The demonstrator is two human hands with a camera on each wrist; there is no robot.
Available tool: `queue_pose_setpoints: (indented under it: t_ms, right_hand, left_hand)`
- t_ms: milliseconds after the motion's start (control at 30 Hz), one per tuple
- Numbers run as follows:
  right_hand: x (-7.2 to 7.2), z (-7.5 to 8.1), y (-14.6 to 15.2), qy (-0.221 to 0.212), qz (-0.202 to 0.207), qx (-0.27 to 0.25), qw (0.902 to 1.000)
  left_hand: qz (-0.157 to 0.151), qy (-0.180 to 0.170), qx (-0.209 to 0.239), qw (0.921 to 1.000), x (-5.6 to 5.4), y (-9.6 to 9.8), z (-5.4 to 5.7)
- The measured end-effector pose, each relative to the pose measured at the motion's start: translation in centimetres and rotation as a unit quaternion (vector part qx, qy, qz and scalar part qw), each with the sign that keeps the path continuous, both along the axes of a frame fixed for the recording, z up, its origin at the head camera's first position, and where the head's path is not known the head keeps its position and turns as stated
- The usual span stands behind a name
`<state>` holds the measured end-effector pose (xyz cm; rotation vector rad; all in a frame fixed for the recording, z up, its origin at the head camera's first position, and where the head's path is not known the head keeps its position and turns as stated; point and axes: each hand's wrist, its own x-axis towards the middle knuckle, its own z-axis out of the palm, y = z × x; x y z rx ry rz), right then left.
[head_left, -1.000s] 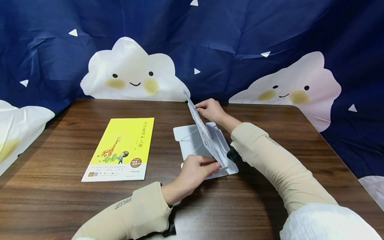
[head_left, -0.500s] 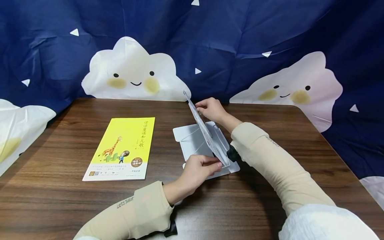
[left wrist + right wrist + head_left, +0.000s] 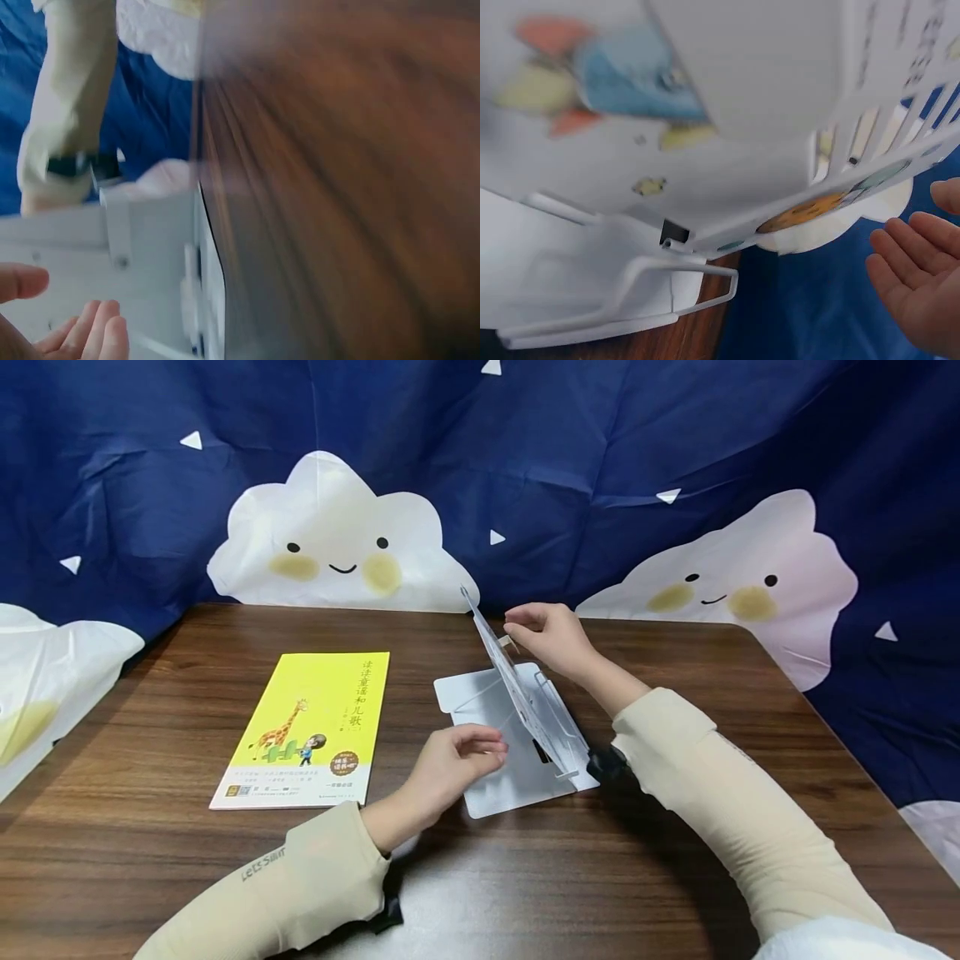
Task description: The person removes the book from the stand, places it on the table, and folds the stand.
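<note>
A white metal book stand (image 3: 527,706) stands right of centre, its back panel tilted up above the flat base plate (image 3: 487,789). Cartoon prints cover the panel front (image 3: 720,176), and a bent wire holder (image 3: 727,285) shows low on it in the right wrist view. My left hand (image 3: 450,768) hovers over the near left edge of the base, thumb and fingers apart, holding nothing; its fingertips (image 3: 112,337) show before the panel's plain back. Beside the panel's top right, my right hand (image 3: 557,637) is off the stand, its fingers (image 3: 907,255) relaxed with nothing in them.
To the left, a yellow book (image 3: 307,727) with a giraffe on its cover lies flat on the brown wooden table (image 3: 480,893). Behind the far table edge hangs a dark blue cloth (image 3: 525,460) with white clouds.
My left hand has let go of the stand's lower edge and drawn back left. The right hand has released the upper panel and moved right. The stand stays tilted up.
</note>
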<state>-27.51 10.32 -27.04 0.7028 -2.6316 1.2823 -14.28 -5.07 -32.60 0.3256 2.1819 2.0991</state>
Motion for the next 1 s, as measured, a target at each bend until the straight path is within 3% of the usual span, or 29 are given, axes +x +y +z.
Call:
queue_pose_setpoints:
  t_ms: [133,233,400,567,700,900,1000]
  right_hand:
    - [2.0,0.1,0.5,-0.007,0.034,-0.029,0.999]
    - [3.5,0.2,0.9,-0.02,0.059,-0.046,0.997]
    - [6.0,0.2,1.6,-0.035,0.078,-0.069,0.994]
    - [8.2,0.2,2.3,-0.04,0.089,-0.093,0.9908]
    - [9.5,-0.4,2.7,-0.037,0.098,-0.103,0.9892]
    - [10.9,-1.8,3.3,-0.025,0.103,-0.1,0.9893]
    - [11.4,-2.6,3.6,-0.018,0.096,-0.096,0.9905]
  left_hand:
    - [0.027,0.023,-0.029,0.999,-0.7,-1.2,0.2]
    - [0.041,0.049,-0.082,0.9946,-1.3,-1.8,0.1]
    - [0.047,0.067,-0.182,0.9799,-2.1,-2.4,0.0]
    - [0.05,0.071,-0.243,0.9661,-3.1,-2.6,-0.2]
    - [0.04,0.076,-0.285,0.9548,-4.1,-2.7,-0.6]
    - [0.003,0.087,-0.361,0.9285,-5.1,-2.8,-1.6]
    - [-0.003,0.085,-0.379,0.9217,-5.4,-2.9,-1.9]
